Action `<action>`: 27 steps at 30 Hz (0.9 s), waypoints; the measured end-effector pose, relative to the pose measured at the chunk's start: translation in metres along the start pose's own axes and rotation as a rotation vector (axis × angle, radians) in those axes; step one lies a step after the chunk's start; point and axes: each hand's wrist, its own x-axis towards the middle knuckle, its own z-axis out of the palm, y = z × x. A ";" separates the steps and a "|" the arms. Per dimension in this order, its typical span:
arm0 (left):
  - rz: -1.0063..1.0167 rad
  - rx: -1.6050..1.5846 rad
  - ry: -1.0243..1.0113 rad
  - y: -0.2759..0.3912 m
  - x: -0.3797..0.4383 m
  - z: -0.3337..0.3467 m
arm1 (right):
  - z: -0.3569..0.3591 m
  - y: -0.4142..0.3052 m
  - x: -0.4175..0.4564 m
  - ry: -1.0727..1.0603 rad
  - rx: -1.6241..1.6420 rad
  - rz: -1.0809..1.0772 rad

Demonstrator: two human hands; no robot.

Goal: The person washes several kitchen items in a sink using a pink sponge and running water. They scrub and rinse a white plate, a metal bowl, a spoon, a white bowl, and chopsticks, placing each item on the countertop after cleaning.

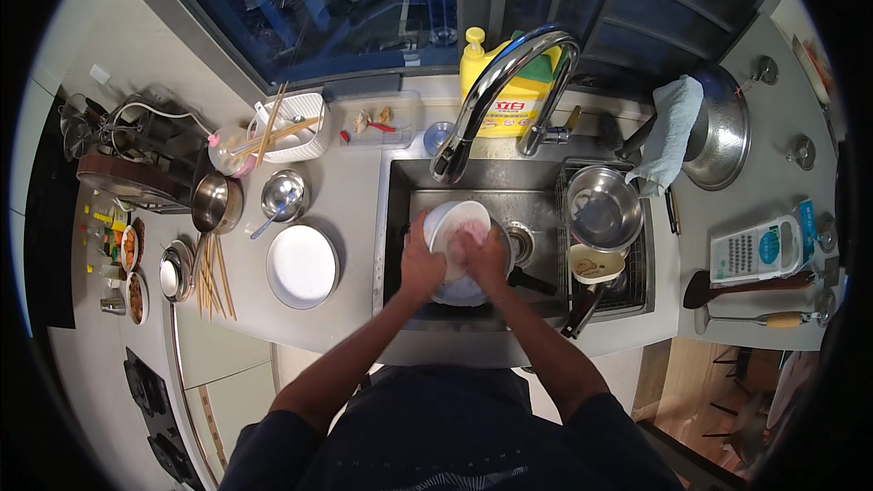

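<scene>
Over the steel sink [436, 181], my left hand [421, 262] grips a white bowl [436, 218] by its left side, the bowl tilted. My right hand [481, 252] is inside the bowl, blurred, pressing a pinkish cloth or sponge [472, 232] against it; its exact kind cannot be told. Below both hands sits a pan or pot with a black handle [532, 281], partly hidden by the bowl and my hands. The chrome faucet [477, 95] arches above the sink, its spout just behind the bowl.
Right in the sink, a wire rack [638, 293] holds a steel pot [603, 208] and a small dish [597, 264]. Left on the counter are a white plate [302, 266], a steel bowl [285, 194], a saucepan [217, 201] and chopsticks [222, 279]. A yellow detergent bottle [508, 116] stands behind the faucet.
</scene>
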 end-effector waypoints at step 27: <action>-0.387 0.017 -0.710 0.021 0.066 -0.045 | -0.013 -0.060 0.073 -0.620 -0.695 -1.270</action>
